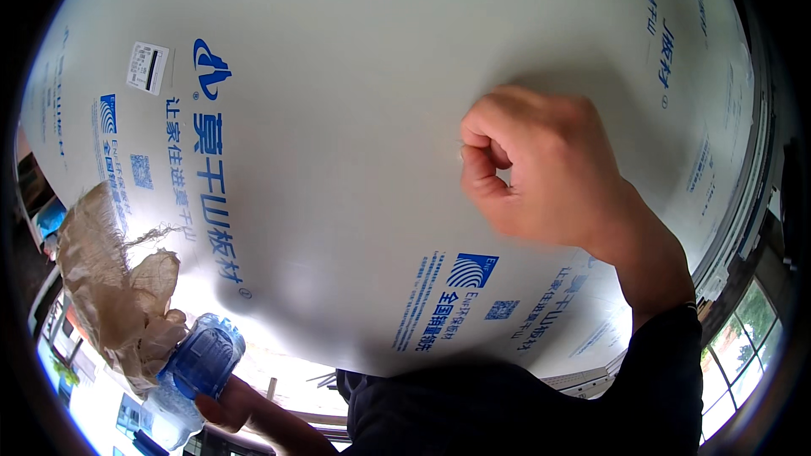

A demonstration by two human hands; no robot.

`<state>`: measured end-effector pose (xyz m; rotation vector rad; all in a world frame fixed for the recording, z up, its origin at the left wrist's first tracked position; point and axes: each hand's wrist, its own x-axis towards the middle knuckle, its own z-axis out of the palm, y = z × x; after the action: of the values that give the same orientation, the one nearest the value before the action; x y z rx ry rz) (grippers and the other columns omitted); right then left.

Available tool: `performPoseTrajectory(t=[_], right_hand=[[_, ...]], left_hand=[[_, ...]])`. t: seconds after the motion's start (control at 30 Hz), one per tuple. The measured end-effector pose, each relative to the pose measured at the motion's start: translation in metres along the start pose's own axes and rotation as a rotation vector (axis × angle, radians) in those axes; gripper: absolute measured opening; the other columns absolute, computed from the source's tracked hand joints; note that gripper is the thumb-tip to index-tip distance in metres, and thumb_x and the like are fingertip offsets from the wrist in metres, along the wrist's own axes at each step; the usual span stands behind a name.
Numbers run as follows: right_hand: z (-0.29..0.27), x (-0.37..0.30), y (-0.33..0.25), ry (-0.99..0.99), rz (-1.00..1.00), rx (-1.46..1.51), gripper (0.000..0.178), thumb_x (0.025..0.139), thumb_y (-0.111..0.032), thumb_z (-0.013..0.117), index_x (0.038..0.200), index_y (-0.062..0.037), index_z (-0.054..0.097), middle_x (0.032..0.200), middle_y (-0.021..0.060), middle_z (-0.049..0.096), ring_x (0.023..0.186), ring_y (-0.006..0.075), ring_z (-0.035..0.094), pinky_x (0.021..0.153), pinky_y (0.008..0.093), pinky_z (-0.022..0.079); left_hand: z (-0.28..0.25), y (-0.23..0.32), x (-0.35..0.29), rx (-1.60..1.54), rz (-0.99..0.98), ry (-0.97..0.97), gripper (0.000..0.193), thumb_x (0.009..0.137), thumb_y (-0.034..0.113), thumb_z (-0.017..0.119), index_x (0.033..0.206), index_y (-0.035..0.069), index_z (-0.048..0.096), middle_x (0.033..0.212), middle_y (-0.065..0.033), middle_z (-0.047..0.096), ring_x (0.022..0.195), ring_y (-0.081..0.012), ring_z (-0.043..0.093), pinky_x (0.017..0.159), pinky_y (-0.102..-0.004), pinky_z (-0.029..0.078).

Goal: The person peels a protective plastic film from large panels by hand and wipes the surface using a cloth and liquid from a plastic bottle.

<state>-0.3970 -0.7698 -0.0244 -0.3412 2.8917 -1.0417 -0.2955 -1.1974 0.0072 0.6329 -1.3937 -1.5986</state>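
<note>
At lower left, my left hand (230, 406) grips a blue-tinted bottle (200, 361) alongside a frayed tan cloth (103, 287), perhaps to keep it off the pale panel (338, 118). Over that panel my right hand (549, 169) curls narrow, blocking some of it, anything pinched hidden. Beyond, a white label (148, 67) sits.

Likely a workshop or board store, large blue-printed panel (338, 135) across the centre, layered edges (737, 245) at right, paned window (747, 338) lower right
</note>
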Motion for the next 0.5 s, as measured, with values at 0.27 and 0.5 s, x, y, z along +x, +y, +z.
performPoseTrajectory(t=[0.27,0.5], right_hand=[[0.014,-0.014,0.011,0.298,-0.129,-0.052,0.020,0.066,0.007,0.068,0.073,-0.0072,0.055,0.061,0.0011,0.051,0.047,0.0142,0.050,0.043,0.0257,0.038],[0.025,-0.043,-0.012,0.400,-0.034,0.011,0.022,0.072,0.002,0.072,0.093,-0.0045,0.069,0.063,0.0004,0.051,0.051,0.0149,0.051,0.047,0.0275,0.038]], left_hand=[[-0.019,-0.010,0.011,0.016,-0.031,-0.137,0.056,0.078,0.010,0.064,0.127,-0.015,0.054,0.137,-0.0337,0.051,0.131,-0.0463,0.045,0.118,-0.0576,0.021],[-0.003,-0.014,0.001,0.017,-0.029,0.050,0.052,0.078,0.010,0.065,0.122,-0.015,0.056,0.133,-0.0339,0.053,0.129,-0.0472,0.047,0.117,-0.0589,0.023]])
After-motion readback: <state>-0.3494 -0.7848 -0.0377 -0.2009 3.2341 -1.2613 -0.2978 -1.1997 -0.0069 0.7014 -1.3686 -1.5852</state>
